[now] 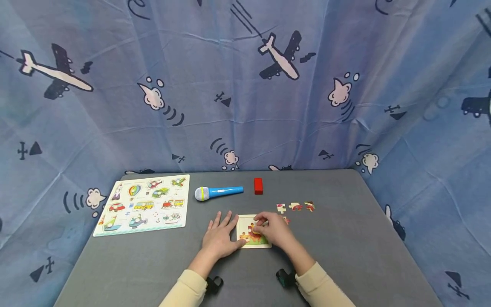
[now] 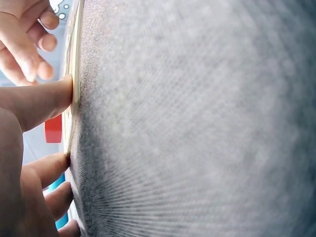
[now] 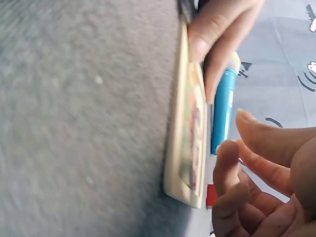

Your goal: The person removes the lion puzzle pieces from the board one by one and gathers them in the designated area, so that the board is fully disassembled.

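several loose pieces (image 1: pixel 295 206) | head view only | left hand (image 1: pixel 220 241) touches tray (image 1: pixel 244 220)

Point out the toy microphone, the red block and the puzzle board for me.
Toy microphone (image 1: pixel 220 192): head view, on its blue handle.
Red block (image 1: pixel 258 185): head view, on its top face.
Puzzle board (image 1: pixel 244 221): head view, on its bare upper left part.

tray (image 1: pixel 244 222): crm; mic (image 1: pixel 226 191): blu; block (image 1: pixel 258 186): red; curtain (image 1: pixel 215 55): blu, plane ptn
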`<act>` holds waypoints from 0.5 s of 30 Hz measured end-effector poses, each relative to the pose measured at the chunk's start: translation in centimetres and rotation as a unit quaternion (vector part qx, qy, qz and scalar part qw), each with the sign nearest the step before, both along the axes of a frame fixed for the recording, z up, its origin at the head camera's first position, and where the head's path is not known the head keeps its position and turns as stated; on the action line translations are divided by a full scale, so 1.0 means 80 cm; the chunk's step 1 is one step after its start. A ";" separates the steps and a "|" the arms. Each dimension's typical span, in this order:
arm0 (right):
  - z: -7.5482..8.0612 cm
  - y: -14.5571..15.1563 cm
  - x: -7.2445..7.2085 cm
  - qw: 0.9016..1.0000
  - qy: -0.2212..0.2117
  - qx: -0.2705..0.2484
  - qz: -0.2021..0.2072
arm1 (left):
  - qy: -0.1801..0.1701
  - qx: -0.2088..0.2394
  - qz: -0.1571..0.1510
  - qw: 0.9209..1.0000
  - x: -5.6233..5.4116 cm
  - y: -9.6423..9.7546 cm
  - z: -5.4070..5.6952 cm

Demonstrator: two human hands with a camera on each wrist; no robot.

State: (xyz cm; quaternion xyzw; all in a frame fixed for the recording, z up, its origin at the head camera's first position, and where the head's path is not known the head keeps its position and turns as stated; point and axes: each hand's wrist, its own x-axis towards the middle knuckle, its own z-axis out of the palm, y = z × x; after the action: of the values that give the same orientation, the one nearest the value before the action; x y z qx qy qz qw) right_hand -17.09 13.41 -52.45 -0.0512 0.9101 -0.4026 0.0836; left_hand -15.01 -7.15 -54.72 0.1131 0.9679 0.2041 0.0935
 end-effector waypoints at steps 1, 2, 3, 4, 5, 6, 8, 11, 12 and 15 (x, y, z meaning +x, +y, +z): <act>-0.001 -0.002 -0.001 1.000 -0.002 0.008 0.005 | 0.000 0.001 0.000 1.000 0.000 0.000 0.000; -0.002 -0.004 -0.002 1.000 -0.003 0.015 0.009 | -0.001 0.002 0.000 1.000 0.001 -0.001 0.001; -0.004 -0.007 -0.002 1.000 -0.004 0.022 0.012 | -0.001 0.003 0.001 1.000 0.001 -0.001 0.001; -0.005 -0.009 -0.002 0.999 -0.004 0.029 0.014 | -0.001 0.003 0.001 1.000 0.001 -0.001 0.001; -0.007 -0.011 -0.003 0.999 -0.004 0.036 0.015 | 0.000 0.004 0.001 1.000 0.001 -0.001 0.001; -0.008 -0.013 -0.003 0.999 -0.003 0.043 0.016 | 0.001 0.005 0.001 1.000 0.001 -0.002 0.001; -0.012 -0.016 -0.003 0.998 -0.002 0.054 0.017 | 0.001 0.006 0.001 1.000 0.001 -0.001 0.001; -0.014 -0.019 -0.003 0.998 -0.003 0.065 0.014 | 0.001 0.007 0.002 1.000 0.001 -0.001 0.001; -0.014 -0.019 -0.003 0.998 -0.004 0.068 0.014 | 0.002 0.008 0.002 1.000 0.001 -0.001 0.002; -0.015 -0.020 -0.005 0.997 -0.008 0.070 0.011 | 0.001 0.007 0.004 1.000 0.001 -0.001 0.002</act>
State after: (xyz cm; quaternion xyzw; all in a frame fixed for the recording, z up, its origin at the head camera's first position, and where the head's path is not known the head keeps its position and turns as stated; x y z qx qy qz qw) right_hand -17.47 11.82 -53.63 -0.0524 0.9345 -0.3378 0.0991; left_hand -14.94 -7.20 -54.60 0.1101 0.9670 0.2112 0.0908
